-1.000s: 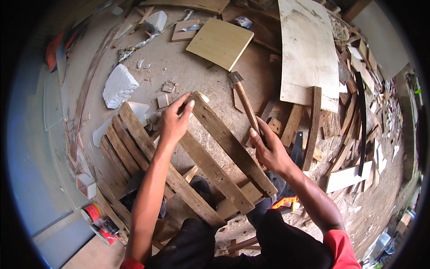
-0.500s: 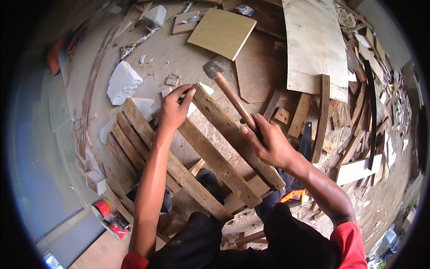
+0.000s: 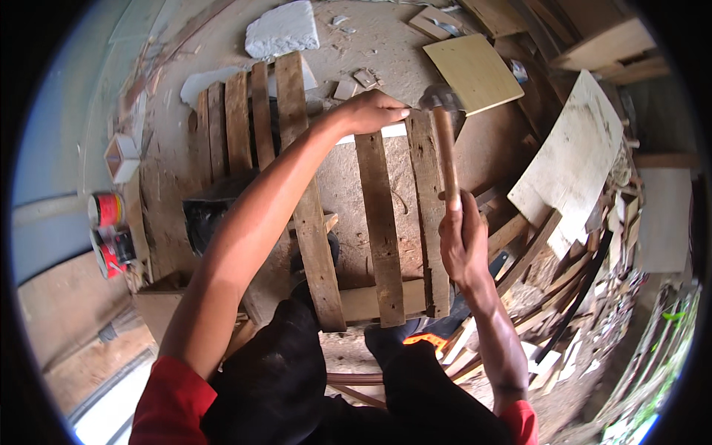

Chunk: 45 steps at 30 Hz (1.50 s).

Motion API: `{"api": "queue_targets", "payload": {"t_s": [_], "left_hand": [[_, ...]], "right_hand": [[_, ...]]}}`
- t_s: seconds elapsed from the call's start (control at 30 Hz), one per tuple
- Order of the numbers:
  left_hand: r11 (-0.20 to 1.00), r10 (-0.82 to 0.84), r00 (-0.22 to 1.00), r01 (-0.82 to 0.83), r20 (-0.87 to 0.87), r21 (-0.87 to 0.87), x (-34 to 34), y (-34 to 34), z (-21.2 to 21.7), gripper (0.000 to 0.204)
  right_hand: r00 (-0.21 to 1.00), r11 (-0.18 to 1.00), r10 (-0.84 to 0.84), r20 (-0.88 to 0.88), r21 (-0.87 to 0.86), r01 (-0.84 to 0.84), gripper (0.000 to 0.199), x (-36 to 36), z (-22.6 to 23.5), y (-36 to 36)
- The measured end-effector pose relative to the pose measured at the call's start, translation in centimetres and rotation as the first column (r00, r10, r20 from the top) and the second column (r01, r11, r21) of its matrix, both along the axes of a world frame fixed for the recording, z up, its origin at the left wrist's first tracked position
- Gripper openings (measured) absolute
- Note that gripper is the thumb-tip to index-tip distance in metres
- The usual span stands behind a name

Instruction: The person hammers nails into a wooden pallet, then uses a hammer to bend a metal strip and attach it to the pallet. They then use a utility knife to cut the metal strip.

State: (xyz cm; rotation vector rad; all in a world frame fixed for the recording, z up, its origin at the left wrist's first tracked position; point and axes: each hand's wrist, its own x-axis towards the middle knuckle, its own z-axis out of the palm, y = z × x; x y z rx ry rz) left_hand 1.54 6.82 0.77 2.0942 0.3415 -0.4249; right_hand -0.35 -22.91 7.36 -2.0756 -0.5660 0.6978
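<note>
A frame of weathered wooden slats (image 3: pixel 381 222) lies in front of my legs, with gaps between the boards. My left hand (image 3: pixel 371 111) is at its far end, thumb and fingers pinched together beside the top of the rightmost slat (image 3: pixel 428 200). Whatever is in that pinch is too small to make out. My right hand (image 3: pixel 464 241) grips a hammer (image 3: pixel 447 159) by its wooden handle. The dark hammer head is slightly blurred, just right of my left fingertips and over the slat's far end; contact cannot be judged.
A white broken block (image 3: pixel 282 30) and a yellowish board (image 3: pixel 475 73) lie beyond the frame. A pale stained panel (image 3: pixel 571 156) and scrap wood pile up on the right. Red tins (image 3: pixel 107 211) stand at left. An orange saw handle (image 3: pixel 425 340) shows near my feet.
The view has turned, so the slats now run nearly straight away from me. The hammer head has come closer to my left fingertips at the far end of the rightmost slat.
</note>
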Motion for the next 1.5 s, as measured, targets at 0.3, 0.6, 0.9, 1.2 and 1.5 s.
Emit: {"api": "queue_targets", "payload": {"t_s": [0.3,0.6,0.9,1.2,1.5], "left_hand": [[0.999,0.051,0.991,-0.05,0.121,-0.013,-0.2,-0.2,-0.5,0.043],[0.998,0.06,0.998,-0.06,0.016,0.005,-0.2,-0.2,0.3,0.044],[0.996,0.059,0.993,-0.052,0.107,-0.068,-1.0,-0.1,0.1,0.046],[0.997,0.061,0.993,-0.064,0.106,0.031,-0.5,-0.6,0.5,0.033],[0.997,0.074,0.994,-0.076,0.079,0.022,0.3,-0.2,-1.5,0.041]], "right_hand": [[0.984,0.996,0.051,0.172,-0.083,-0.037,0.048,0.5,-2.5,0.7],[0.968,0.924,0.033,0.249,0.362,-0.124,0.054,-0.2,0.0,-0.5],[0.989,0.959,-0.144,0.021,0.248,0.134,0.06,0.6,1.7,-0.2],[0.996,0.985,0.062,0.063,-0.166,-0.051,0.063,1.9,-0.8,0.3],[0.96,0.916,0.042,0.277,0.372,-0.148,0.055,1.3,-0.7,-0.9]]}}
